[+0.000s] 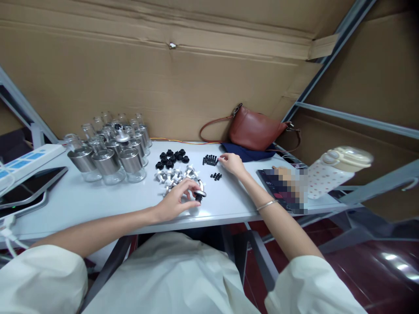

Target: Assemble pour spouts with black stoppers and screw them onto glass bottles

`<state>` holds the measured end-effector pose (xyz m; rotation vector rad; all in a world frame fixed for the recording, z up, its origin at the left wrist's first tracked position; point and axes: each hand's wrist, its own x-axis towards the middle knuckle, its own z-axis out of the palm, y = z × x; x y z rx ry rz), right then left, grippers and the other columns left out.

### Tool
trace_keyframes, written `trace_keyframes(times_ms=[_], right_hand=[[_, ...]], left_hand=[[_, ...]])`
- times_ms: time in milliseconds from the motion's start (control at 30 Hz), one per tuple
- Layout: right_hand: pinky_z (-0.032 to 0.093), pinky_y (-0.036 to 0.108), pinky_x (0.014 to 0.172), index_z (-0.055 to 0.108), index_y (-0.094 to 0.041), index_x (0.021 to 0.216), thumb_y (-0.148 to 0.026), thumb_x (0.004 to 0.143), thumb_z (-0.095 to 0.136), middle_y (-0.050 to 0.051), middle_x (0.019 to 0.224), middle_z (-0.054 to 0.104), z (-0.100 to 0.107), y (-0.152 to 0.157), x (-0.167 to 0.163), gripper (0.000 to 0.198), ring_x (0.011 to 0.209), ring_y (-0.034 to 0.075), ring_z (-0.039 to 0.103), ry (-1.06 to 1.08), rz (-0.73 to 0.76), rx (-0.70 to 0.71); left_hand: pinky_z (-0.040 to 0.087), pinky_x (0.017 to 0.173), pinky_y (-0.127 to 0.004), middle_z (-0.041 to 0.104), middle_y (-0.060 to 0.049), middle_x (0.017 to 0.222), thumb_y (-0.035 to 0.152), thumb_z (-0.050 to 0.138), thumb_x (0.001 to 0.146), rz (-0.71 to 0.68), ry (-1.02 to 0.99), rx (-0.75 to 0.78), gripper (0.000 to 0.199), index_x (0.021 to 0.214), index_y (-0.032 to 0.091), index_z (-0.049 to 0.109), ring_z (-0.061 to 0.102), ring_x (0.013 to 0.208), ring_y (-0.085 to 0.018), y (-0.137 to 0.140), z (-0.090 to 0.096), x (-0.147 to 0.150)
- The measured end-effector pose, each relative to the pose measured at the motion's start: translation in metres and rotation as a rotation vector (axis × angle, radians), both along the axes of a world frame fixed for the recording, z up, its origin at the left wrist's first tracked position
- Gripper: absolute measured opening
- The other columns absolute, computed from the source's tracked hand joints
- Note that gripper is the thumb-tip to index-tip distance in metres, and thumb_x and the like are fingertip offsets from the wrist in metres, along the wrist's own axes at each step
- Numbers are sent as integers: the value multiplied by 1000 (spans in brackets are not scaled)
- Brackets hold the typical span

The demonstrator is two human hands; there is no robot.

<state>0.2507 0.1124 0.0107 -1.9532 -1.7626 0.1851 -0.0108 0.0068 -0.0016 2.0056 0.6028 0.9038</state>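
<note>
My left hand (178, 199) grips a metal bottle pourer (200, 193) with a black ribbed stopper, tilted just above the table's front. My right hand (232, 163) has its fingertips pinched together at the right end of a row of small black tubes (210, 160); what lies between them is too small to make out. Nearer me sits a little group of short black caps (216, 176). Several white and silver spout parts (170, 176) lie heaped beyond my left hand. Black rubber stoppers (169, 164) are gathered behind that heap.
Several glass bottles with steel sleeves (108, 162) stand at the left, one spout part (121, 134) on top. Far left are a power strip (29, 159) and a tablet (29, 192). A brown handbag (255, 128), a dark phone-like device (275, 187) and a dotted bottle (327, 179) stand right.
</note>
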Motion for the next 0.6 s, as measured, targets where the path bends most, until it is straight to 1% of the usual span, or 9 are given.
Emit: trace_keyframes(times_ms=[67,167,267,333,400,467,533,600], right_hand=[[43,31,75,74,-12,90,-25,83,60,17,92,72,-6,10,-3,20,89,27,64,11,-29,-34],[44,31,74,74,-14,85,-24,80,63,17,93,72,-12,18,-4,16,89,27,65,40,-66,-40],[45,31,74,72,-15,77,-19,76,64,14,88,72,-12,19,-2,8,88,27,65,89,-85,-9],[45,32,74,69,-15,72,-16,76,63,13,83,72,-8,16,0,7,86,26,65,135,-95,29],[46,32,73,65,-14,72,-14,78,59,12,78,71,0,9,1,8,80,24,66,197,-96,77],[48,30,69,63,-14,78,-15,81,54,9,76,70,8,-2,0,9,73,20,66,273,-78,127],[49,27,63,61,-15,85,-20,83,52,7,79,69,15,-20,-5,10,68,17,65,349,-36,175],[49,25,60,61,-17,86,-27,82,56,4,79,68,18,-45,-14,12,68,15,63,427,34,231]], left_hand=[[49,73,-28,51,-7,107,27,62,83,-4,-4,12,23,102,20,52,52,90,-16,0,1,0],[49,73,-27,51,-7,107,26,62,83,-4,1,20,22,102,20,53,52,89,-15,-1,1,-1],[50,75,-28,51,-7,109,25,62,83,-1,20,15,24,106,21,54,53,94,-16,0,0,-2],[51,76,-28,50,-7,111,25,61,84,1,31,11,26,109,22,54,53,98,-17,1,-1,-2],[51,80,-28,49,-7,113,24,60,85,4,23,16,26,110,23,55,53,101,-17,1,-2,-2],[51,84,-29,49,-6,113,22,59,85,6,-10,19,25,109,22,56,53,104,-17,1,-2,-1],[50,87,-30,49,-6,112,19,59,84,4,-45,7,24,107,22,56,53,105,-16,1,-2,-1],[51,86,-29,50,-7,113,18,59,83,0,-56,-5,23,106,21,57,54,104,-16,1,-1,0]])
